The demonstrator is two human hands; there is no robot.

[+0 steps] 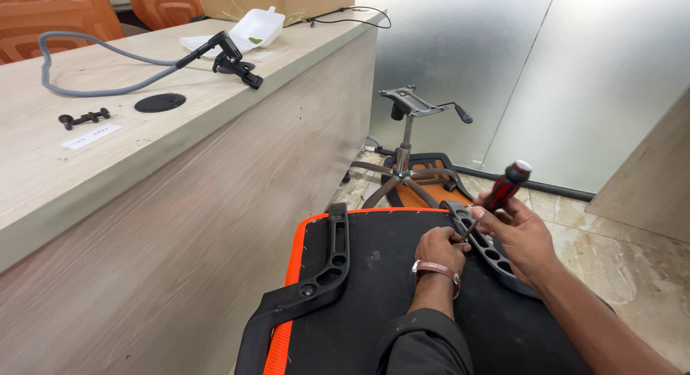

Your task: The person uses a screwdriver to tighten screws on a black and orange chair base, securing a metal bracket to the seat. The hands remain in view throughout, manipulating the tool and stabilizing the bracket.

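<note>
Right hand (523, 235) is wrapped tight on the red-and-black screwdriver (503, 190), handle tipped up and away to the right, shaft slanting down-left into the right armrest bracket (496, 256). Left hand (440, 250) sits just beside it, fingers pinched together at the tip (on a screw, perhaps; too small to tell). Both hands meet at that bracket's far end, on the upturned chair seat (388, 274). The bracket runs lengthwise away from the person. The left armrest bracket (327, 264) lies well apart, untouched. Chair base (406, 167) stands beyond; desk (144, 159) on the left
</note>
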